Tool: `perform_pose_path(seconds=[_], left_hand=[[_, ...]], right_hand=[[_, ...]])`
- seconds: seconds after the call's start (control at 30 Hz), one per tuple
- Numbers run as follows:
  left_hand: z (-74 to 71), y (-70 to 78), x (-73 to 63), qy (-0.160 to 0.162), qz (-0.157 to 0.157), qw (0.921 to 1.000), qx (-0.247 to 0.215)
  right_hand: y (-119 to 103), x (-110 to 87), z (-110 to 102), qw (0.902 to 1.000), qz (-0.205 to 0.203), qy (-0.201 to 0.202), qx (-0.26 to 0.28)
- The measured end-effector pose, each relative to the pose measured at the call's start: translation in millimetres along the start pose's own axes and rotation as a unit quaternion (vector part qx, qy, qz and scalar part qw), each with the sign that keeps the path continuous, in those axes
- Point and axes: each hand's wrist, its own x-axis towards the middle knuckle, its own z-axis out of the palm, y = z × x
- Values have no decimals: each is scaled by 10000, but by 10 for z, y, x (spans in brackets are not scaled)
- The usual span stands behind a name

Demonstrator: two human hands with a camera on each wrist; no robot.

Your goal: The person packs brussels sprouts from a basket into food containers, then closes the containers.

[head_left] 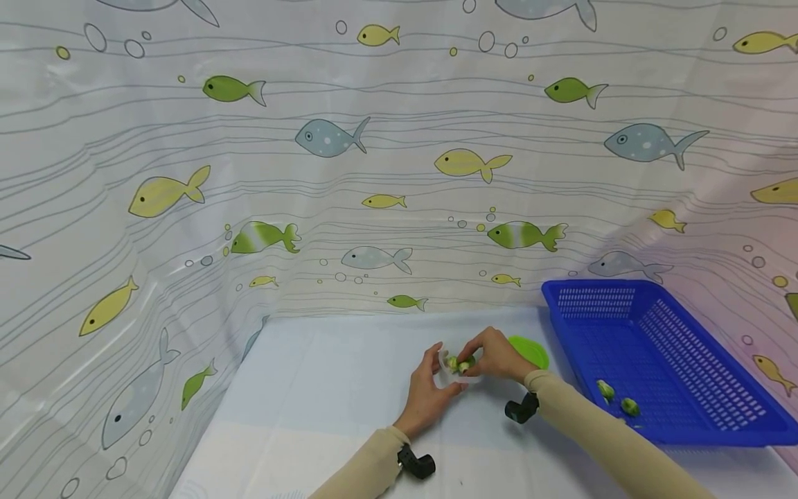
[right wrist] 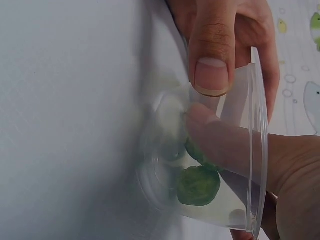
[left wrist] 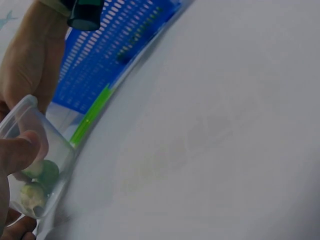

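My left hand (head_left: 425, 398) grips a clear plastic cup (right wrist: 239, 212) from the side, its thumb and fingers spread around the wall and rim. Several green Brussels sprouts (left wrist: 33, 196) lie at the bottom of the cup. My right hand (head_left: 497, 357) reaches in over the rim; its thumb and fingertips pinch one Brussels sprout (head_left: 465, 365) inside. Through the clear wall, the right wrist view shows that thumb beside another sprout (right wrist: 199, 186). The right fingertips are partly hidden in the head view.
A round bright green lid (head_left: 531, 352) lies on the white table (head_left: 312, 388) behind the right wrist. To the right stands a blue perforated basket (head_left: 736, 436), with a few sprouts (head_left: 630, 406) near its left front corner. A fish-patterned curtain (head_left: 399, 229) hangs behind the table.
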Motion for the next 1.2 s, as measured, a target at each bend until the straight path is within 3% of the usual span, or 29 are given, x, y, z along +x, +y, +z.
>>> perform_pose_path(seconds=[0.57,1.2], left_hand=[[-14,-8,-15,-71,-15,10000,47],[-1,-20,3,-5,87,9999,49]], right_hand=[[-30,32,13,9985,-222,60,-495],[-46,2,7,9964,-530,55,-663]])
